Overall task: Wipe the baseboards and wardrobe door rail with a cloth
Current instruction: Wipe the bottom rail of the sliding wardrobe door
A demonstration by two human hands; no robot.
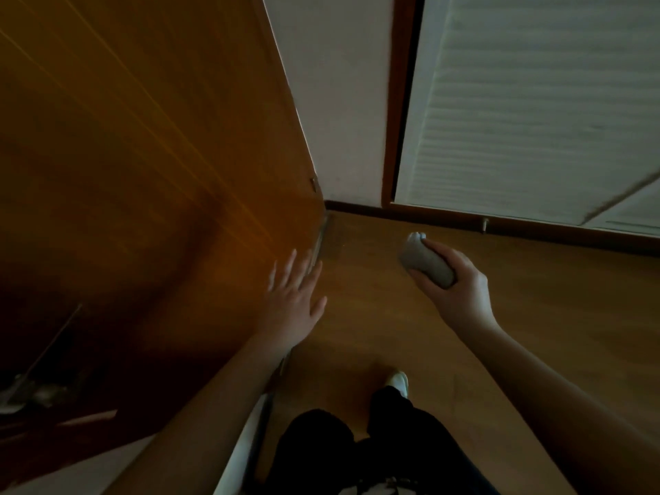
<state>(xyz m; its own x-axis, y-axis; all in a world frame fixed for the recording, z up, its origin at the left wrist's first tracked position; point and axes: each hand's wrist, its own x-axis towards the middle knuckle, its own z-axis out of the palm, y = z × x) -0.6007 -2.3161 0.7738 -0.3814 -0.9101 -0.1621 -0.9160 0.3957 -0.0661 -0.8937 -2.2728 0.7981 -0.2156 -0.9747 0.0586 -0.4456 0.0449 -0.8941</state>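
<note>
Hands in view, both over the wooden floor (518, 316). Left hand (294, 298) is spread, fingers straight and apart, released, holding nothing; it lies at the lower edge of the brown wooden door (143, 155), whether touching cannot be told. Right hand (451, 280) grasps a grey cloth (425, 260) wadded into a roll, fingers curled round it, thumb on top. Cloth's long axis runs from the palm up and to the left, its pale free end pointing toward the dark baseboard (357, 206) at the foot of the white wall (339, 101); it is above the floor, near the baseboard but apart from it. Louvred white door (535, 101) stands to the right of the wall. No containers seen.
</note>
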